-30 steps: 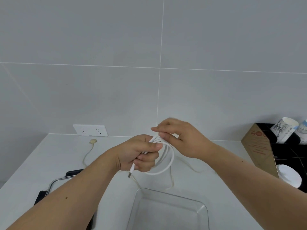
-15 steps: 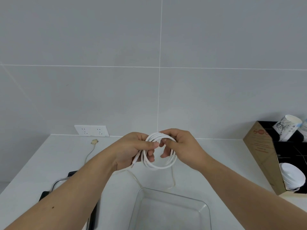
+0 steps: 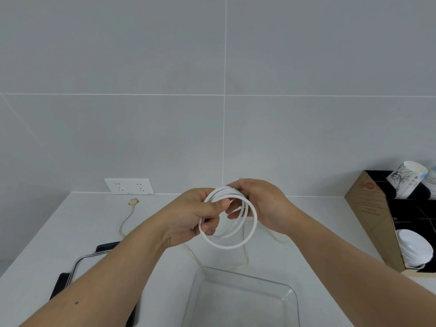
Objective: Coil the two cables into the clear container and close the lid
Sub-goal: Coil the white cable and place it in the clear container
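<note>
Head view: since a second ago the white cable (image 3: 228, 218) has been gathered into a neater, rounder coil, pinched by the left hand (image 3: 188, 218) at 9 o'clock and the right hand (image 3: 262, 204) at 1 o'clock, above the clear container (image 3: 240, 300). Box lettering unreadable.

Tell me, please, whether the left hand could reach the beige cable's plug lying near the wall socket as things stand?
Probably not yet: the left hand is pinching the white coil. The counter around the plug looks clear otherwise.
</note>
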